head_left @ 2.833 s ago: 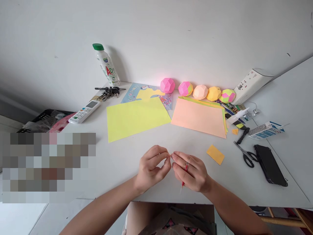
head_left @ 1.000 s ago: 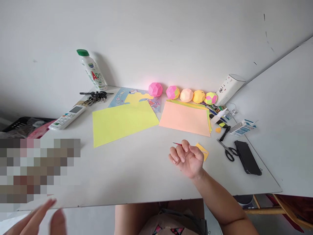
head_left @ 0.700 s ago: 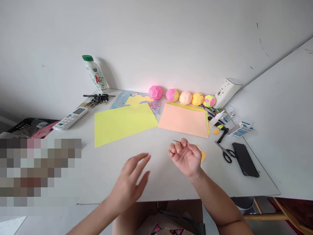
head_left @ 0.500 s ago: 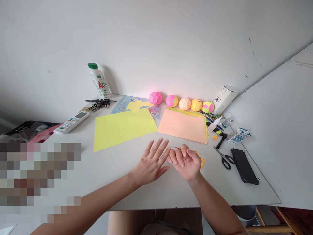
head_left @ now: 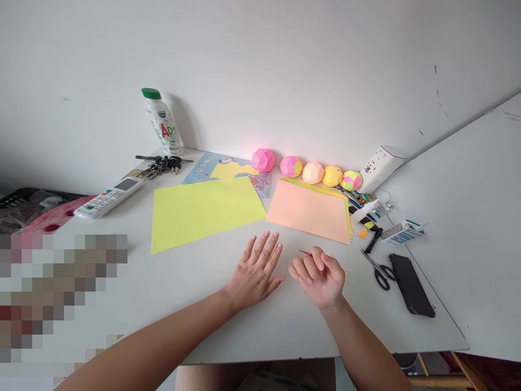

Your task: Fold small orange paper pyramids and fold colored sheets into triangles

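Observation:
My left hand (head_left: 255,270) is palm down over the white table (head_left: 211,331), its fingers stretched and spread, holding nothing. It is just below the yellow-green sheet of paper (head_left: 203,212). To its right and apart from it, my right hand (head_left: 319,276) is turned palm up with the fingers curled in. I see nothing inside those fingers. A thin red stick-like thing (head_left: 306,252) shows just behind them, mostly hidden. Part of a small yellow-orange piece (head_left: 345,272) peeks out beside the right hand. Beyond it lies a stack of paper with a peach sheet (head_left: 308,209) on top.
Several faceted paper balls (head_left: 262,160) line the wall. A bottle (head_left: 165,125), keys (head_left: 163,164) and a remote (head_left: 109,198) are at left. Scissors (head_left: 381,271), a black phone (head_left: 412,285), a small carton (head_left: 402,233), a glue bottle (head_left: 364,212) and a white box (head_left: 382,168) are at right.
My hands have moved apart, the right one shifting rightward with its fingers curling further in. The left hand stays spread. The view has tilted slightly.

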{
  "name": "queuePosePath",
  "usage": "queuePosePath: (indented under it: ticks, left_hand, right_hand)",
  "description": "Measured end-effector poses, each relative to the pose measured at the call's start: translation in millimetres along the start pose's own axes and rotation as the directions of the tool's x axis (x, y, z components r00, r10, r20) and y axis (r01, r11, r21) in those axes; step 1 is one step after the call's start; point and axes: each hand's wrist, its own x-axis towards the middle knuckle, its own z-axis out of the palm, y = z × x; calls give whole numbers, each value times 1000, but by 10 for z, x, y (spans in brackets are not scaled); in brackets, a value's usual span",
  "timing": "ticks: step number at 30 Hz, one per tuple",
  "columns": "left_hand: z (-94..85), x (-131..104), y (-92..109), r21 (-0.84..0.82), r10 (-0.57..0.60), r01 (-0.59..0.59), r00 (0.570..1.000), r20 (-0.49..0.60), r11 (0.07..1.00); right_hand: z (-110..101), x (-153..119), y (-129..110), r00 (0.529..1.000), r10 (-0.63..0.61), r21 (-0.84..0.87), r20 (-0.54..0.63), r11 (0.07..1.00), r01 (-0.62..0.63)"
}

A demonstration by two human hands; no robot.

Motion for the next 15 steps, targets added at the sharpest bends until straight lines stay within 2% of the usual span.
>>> queuePosePath:
  ticks: [7,9,10,11,12,13,15]
  left_hand:
    - [22,-10,13,-77,-23,27,998,51,997]
    - [-8,-9,7,-228,-43,56,997,62,972]
    - [-33,-3,1,-359,-55,79,996,77,930]
    - [-61,9,-6,-516,-72,120,991,112,848]
    - [-90,26,-12,-674,-93,183,982,167,715]
    - [-119,49,-19,-803,-111,258,965,236,538]
    - [-166,106,-33,-908,-126,391,919,374,152]
  right_hand:
    - [-117,68,62,991,-41,-129,-126,991,25]
    - [-120,78,68,986,-11,-104,-164,995,-6]
    - [-115,81,67,985,15,-86,-175,996,-31]
    - [-108,82,65,984,47,-66,-174,996,-59]
    - [-101,82,62,983,78,-46,-167,995,-86]
    - [-95,80,59,983,103,-28,-151,994,-109]
    - [-93,72,55,985,136,-9,-102,990,-138]
